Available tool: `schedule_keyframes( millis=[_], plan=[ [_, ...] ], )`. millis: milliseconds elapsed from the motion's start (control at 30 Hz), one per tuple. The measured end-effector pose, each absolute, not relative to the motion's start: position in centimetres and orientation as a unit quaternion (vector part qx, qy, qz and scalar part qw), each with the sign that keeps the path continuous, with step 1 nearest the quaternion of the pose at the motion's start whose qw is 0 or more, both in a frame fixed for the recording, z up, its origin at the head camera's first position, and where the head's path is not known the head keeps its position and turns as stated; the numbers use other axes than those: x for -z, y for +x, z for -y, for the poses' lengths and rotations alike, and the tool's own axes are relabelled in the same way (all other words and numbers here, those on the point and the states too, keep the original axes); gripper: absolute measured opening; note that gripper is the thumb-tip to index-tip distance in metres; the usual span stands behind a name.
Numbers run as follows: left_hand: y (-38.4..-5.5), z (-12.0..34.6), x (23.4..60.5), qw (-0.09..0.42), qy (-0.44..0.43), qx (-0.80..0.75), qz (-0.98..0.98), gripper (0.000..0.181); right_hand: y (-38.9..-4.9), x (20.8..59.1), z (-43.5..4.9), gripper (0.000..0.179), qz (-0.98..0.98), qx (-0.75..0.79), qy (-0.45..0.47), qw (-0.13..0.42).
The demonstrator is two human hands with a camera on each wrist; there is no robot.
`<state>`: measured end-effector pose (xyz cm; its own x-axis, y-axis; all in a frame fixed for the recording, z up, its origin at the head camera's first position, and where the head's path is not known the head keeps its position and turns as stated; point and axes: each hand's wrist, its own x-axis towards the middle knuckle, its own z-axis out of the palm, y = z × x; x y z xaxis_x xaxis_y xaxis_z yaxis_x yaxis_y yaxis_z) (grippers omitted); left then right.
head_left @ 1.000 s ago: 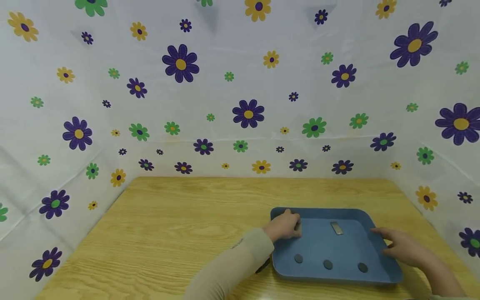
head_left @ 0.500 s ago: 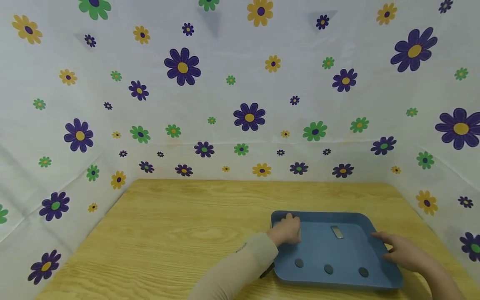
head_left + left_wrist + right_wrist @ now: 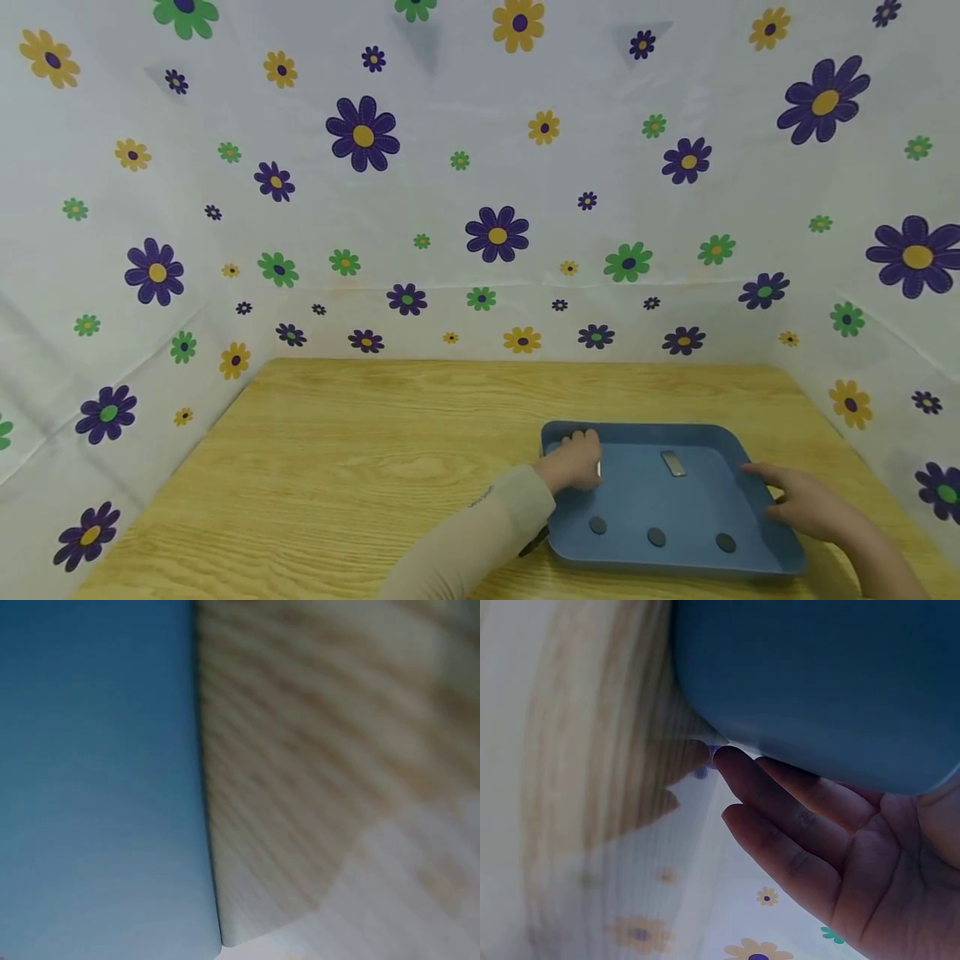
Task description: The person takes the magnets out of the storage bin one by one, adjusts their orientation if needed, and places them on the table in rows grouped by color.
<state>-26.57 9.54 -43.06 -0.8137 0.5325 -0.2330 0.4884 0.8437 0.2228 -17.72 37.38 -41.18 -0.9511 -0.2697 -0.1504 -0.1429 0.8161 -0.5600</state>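
Note:
A blue tray (image 3: 675, 568) stands on the right part of the wooden table. My left hand (image 3: 573, 462) reaches inside its left end, fingers curled round a small, pale rectangular piece (image 3: 599, 469), mostly hidden by the hand. Right of it, a flat silvery metal strip (image 3: 672, 463) lies on the tray floor. Along the near side lie three dark round discs, the left disc (image 3: 597, 525), middle disc (image 3: 656, 537) and right disc (image 3: 725, 542). At the right rim rests my right hand (image 3: 806, 500); its loosely extended fingers (image 3: 787, 859) show outside the wall in the right wrist view.
The wooden table (image 3: 360, 467) extends to the left of the tray. A white flower-printed sheet (image 3: 450, 192) encloses the back and sides. Something thin and dark (image 3: 534, 543) shows beneath the left sleeve, beside the tray; its kind is unclear.
My left hand has turned slightly over the pale piece, which shows less now than a second ago. The right hand stays at the rim. The whole head view has shifted a little.

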Motion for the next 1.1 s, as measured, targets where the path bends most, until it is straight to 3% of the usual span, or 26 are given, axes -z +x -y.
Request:
schedule_keyframes(
  millis=[333, 533, 700, 767, 1100],
  plan=[
    [-26.4, -9.4, 42.5, 0.115, 0.292, -0.064, -0.947, 0.043, -17.7, 41.0, -37.5, 0.052, -0.948, 0.278, -0.121, 0.097],
    [-26.5, -9.1, 42.3, 0.115, 0.3, -0.098, -0.942, 0.007, -17.5, 41.1, -37.3, 0.052, -0.948, 0.279, -0.117, 0.098],
    [-26.4, -8.9, 42.2, 0.108, 0.314, -0.105, -0.937, 0.012, -17.4, 41.4, -37.2, 0.052, -0.948, 0.279, -0.114, 0.101],
    [-26.4, -8.6, 42.1, 0.101, 0.324, -0.114, -0.934, 0.023, -17.3, 41.4, -37.2, 0.052, -0.948, 0.282, -0.108, 0.104],
    [-27.3, -6.5, 40.6, 0.103, 0.347, -0.312, -0.879, 0.034, -17.2, 41.3, -37.0, 0.052, -0.945, 0.288, -0.116, 0.104]
  ],
)
